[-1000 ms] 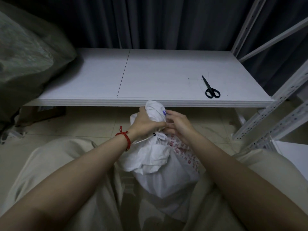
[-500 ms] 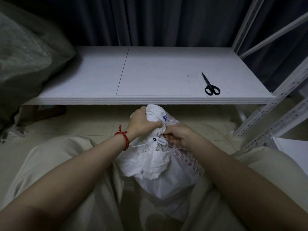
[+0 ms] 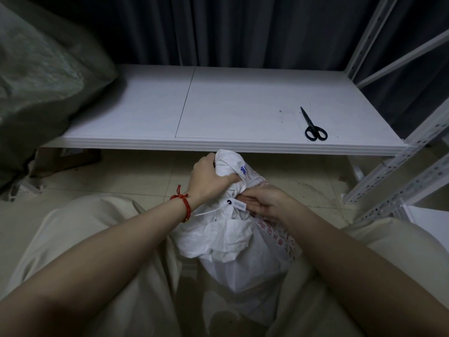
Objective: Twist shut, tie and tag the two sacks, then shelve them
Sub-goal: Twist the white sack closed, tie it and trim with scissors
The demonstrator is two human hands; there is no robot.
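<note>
A white sack (image 3: pixel 243 251) with red print stands on the floor between my knees. My left hand (image 3: pixel 209 178) grips its twisted neck from above. A small white tag (image 3: pixel 237 204) on a thin white tie hangs at the neck, just below that hand. My right hand (image 3: pixel 264 203) rests against the neck beside the tag, fingers curled at the tie; what they pinch is hidden. A second, grey-green sack (image 3: pixel 41 76) lies at the left, partly on the white shelf (image 3: pixel 243 144).
Black scissors (image 3: pixel 313 126) lie shut on the shelf's right part. White perforated rack uprights (image 3: pixel 398 176) rise at the right. Dark curtains hang behind the shelf. Tiled floor runs under the shelf, with a cardboard piece (image 3: pixel 68 161) at the left.
My left hand has shifted up and over the sack's bunched top. My right hand dropped lower to the neck beside the tag, which now faces the camera.
</note>
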